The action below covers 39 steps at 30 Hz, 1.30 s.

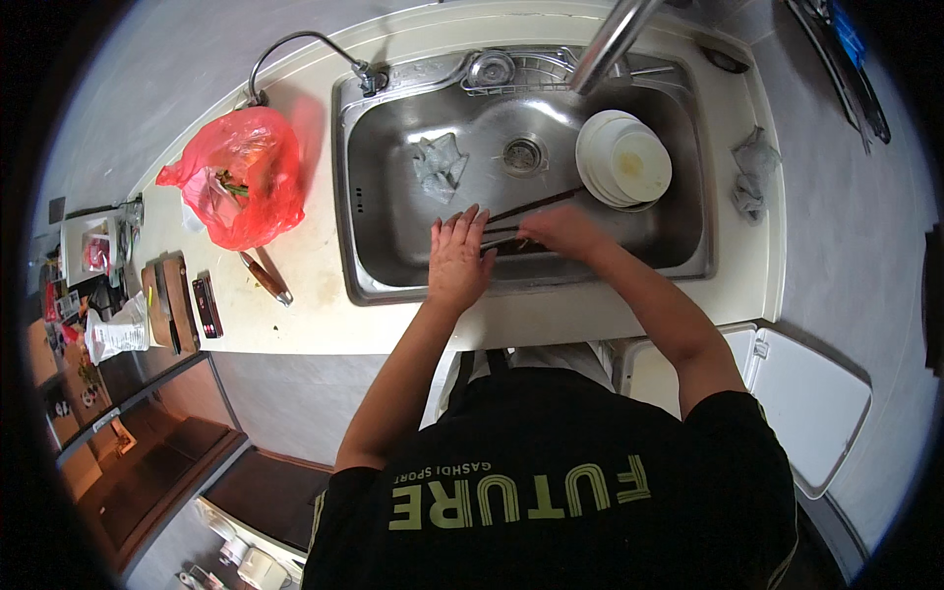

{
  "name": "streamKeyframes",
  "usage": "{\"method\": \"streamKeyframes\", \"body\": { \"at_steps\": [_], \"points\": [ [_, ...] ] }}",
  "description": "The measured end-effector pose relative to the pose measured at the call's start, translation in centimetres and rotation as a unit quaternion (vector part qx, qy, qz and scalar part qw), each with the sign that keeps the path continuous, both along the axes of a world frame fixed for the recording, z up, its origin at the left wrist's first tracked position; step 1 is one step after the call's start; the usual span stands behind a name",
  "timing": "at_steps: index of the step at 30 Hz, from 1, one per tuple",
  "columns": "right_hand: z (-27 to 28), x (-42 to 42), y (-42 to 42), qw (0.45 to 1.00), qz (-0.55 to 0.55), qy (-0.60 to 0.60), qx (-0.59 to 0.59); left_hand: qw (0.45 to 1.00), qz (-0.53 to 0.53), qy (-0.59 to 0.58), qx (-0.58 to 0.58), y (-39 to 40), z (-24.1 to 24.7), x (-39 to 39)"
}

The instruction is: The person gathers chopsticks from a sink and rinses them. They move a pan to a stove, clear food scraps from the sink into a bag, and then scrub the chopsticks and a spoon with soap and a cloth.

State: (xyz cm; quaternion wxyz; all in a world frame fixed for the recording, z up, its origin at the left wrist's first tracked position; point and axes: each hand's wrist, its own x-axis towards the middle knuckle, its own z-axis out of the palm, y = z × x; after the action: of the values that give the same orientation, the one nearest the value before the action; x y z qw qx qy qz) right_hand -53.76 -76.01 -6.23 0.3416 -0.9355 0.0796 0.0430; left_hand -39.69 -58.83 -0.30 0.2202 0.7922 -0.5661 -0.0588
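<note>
Over the front of the stainless-steel sink [391, 243], my left hand [459, 262] is stretched out flat, its thumb apart from the fingers. Several thin dark sticks, apparently chopsticks [538, 204], run from beside that hand toward the right. My right hand [564, 232] has its fingers curled around some of them; motion blur hides the exact grip. One long stick slants up behind the right hand toward a stack of white bowls and plates [630, 158]. The uppermost bowl has a yellowish stain inside. A crumpled grey cloth [440, 166] lies left of the drain [523, 156].
A metal faucet [612, 44] reaches over the sink's back; a thin curved tap [302, 35] stands left. A red plastic bag [240, 177] sits on the counter above a wooden-handled knife [265, 279]. Farther left lies a cutting board [171, 302]. At right is another cloth [754, 177].
</note>
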Motion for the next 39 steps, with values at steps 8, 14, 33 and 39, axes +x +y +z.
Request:
{"method": "streamKeyframes", "body": {
  "at_steps": [8, 14, 33, 39],
  "points": [
    [-3.0, 6.6, 2.5, 0.968, -0.113, -0.06, 0.216, 0.954, 0.13, 0.1, 0.252, 4.5, -3.0, 1.9],
    [-9.2, 13.5, 1.6, 0.985, -0.139, 0.037, 0.095, 0.966, 0.2, 0.058, 0.152, 7.5, -3.8, 3.5],
    [0.5, 11.6, -3.8, 0.888, -0.3, -0.206, 0.28, 0.961, 0.238, 0.081, 0.115, 8.4, -3.3, 3.4],
    [6.4, 2.9, -14.3, 0.928, -0.334, -0.082, -0.141, 0.959, 0.24, 0.069, 0.135, 8.3, -3.3, 3.2]
  ]
}}
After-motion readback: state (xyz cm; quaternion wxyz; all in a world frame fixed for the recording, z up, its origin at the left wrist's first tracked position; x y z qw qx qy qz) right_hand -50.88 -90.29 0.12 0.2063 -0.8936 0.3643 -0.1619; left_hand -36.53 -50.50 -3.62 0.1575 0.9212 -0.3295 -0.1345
